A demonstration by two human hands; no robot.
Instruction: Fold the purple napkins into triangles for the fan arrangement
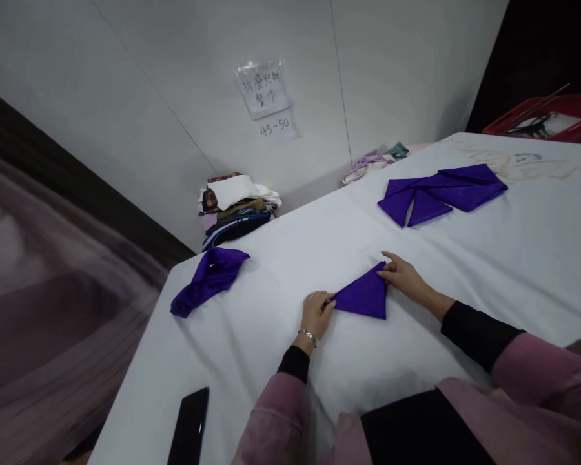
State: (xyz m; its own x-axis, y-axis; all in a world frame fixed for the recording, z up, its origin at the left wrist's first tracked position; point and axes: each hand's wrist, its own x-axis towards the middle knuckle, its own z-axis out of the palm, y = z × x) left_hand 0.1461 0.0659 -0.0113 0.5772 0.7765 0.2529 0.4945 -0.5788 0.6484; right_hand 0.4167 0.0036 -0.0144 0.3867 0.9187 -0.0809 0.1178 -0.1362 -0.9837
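Note:
A purple cloth napkin, folded into a flat triangle, lies on the white-covered table in front of me. My left hand pinches its narrow left tip between thumb and fingers. At the upper right corner, my right hand grips the edge with thumb and fingertips, its index finger raised. Farther left rests a crumpled purple napkin, apart from both hands. Several folded purple napkins overlap in a group at the right rear.
Stacked folded cloths stand by the wall behind the table, with more bundled cloths farther right. A black phone lies near the front left edge. A red basket sits at the far right. Paper signs hang on the wall.

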